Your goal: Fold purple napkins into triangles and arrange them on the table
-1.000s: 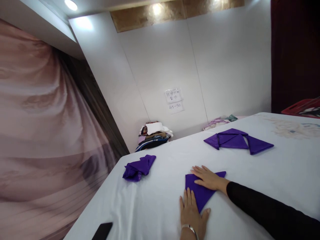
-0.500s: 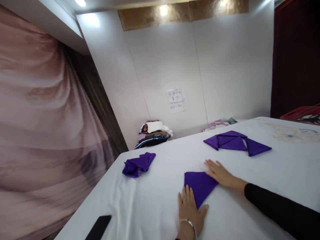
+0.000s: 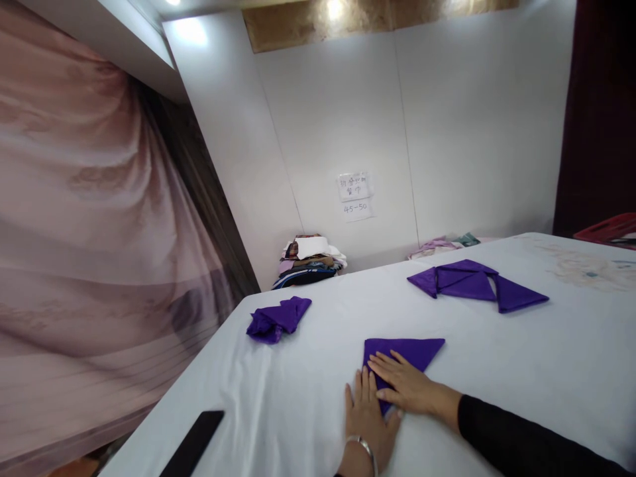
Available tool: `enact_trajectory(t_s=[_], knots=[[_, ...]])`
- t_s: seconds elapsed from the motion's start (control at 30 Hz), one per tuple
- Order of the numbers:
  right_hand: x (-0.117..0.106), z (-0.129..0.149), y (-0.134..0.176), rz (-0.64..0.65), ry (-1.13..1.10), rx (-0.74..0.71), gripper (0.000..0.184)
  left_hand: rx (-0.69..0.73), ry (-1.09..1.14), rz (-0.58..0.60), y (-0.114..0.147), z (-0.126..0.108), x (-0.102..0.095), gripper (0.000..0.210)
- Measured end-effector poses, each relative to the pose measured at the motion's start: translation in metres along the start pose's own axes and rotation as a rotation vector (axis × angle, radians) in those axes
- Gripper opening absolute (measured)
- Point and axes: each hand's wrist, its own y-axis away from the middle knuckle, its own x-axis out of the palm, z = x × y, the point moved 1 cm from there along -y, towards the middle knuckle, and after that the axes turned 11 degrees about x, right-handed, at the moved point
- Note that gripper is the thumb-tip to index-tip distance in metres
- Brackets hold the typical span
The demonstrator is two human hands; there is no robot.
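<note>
A purple cloth napkin [image 3: 422,351], folded into a triangle, lies flat on the white tablecloth. My left hand [image 3: 366,414], with a silver bangle at the wrist, rests open along its near left edge. Across the napkin's lower part, my right hand [image 3: 401,383] lies open and flat, its fingertips close to the left ones. The near corner is partly hidden beneath the hands. Farther right are several folded purple pieces [image 3: 467,279] set side by side. To the left sits a crumpled purple cloth [image 3: 279,319].
A black phone-like slab [image 3: 193,442] lies at the table's near left. Beyond the far edge are a pile of folded fabrics [image 3: 311,262] and pink cloth [image 3: 432,247]. A pink curtain [image 3: 99,265] hangs at left. Handwritten paper [image 3: 354,197] is on the wall.
My right hand has moved left and nearer, from the napkin's right corner onto its lower part, uncovering that corner. My left hand stays at the left edge. The view has shifted slightly.
</note>
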Motion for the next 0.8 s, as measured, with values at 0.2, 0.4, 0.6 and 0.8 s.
enact_trajectory(t_s=[0.2, 0.4, 0.6, 0.8], knots=[[-0.002, 0.004, 0.003, 0.023, -0.003, -0.003, 0.067, -0.13, -0.072, -0.018, 0.04, 0.036, 0.018, 0.079], [-0.002, 0.004, 0.003, 0.021, 0.016, -0.006, 0.067, -0.244, -0.102, -0.12, 0.057, 0.036, 0.012, 0.075], [0.0, 0.003, 0.003, -0.03, 0.045, -0.02, 0.062, 0.053, -0.041, -0.094, 0.023, -0.017, -0.001, 0.075], [0.004, 0.0, 0.002, -0.026, 0.057, -0.012, 0.057, 0.052, 0.033, 0.056, 0.039, -0.01, 0.003, 0.081]])
